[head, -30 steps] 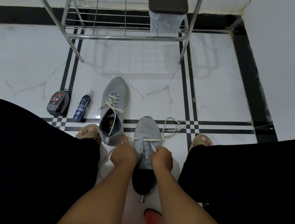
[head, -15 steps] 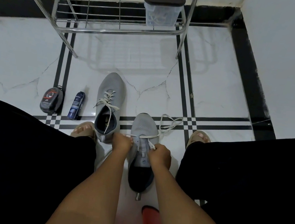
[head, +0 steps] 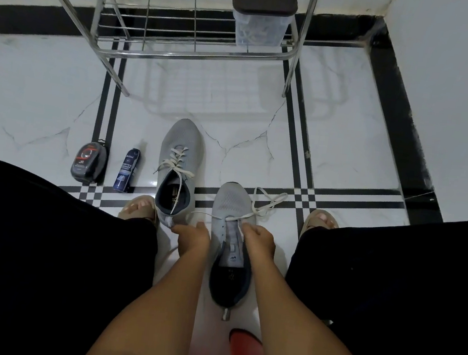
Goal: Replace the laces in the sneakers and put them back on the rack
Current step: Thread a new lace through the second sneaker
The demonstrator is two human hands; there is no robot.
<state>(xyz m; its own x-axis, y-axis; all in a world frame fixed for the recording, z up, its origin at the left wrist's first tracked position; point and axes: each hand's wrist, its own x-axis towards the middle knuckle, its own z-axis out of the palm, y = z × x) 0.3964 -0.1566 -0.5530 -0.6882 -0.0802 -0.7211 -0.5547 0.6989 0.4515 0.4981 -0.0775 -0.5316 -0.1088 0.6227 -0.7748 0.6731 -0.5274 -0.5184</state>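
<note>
At centre frame I note both hands on the near sneaker [head: 230,235]: right hand [head: 259,240] and left hand [head: 192,235] each pinch the lace [head: 264,204]. I advise even tension per eyelet.

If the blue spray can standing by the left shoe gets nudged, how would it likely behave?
The spray can stands upright, tall on a narrow base, so it would probably tip easily. Its round body would likely roll on the glossy tiled floor, perhaps toward the polish tin beside it. It looks rigid, not fragile.
</note>
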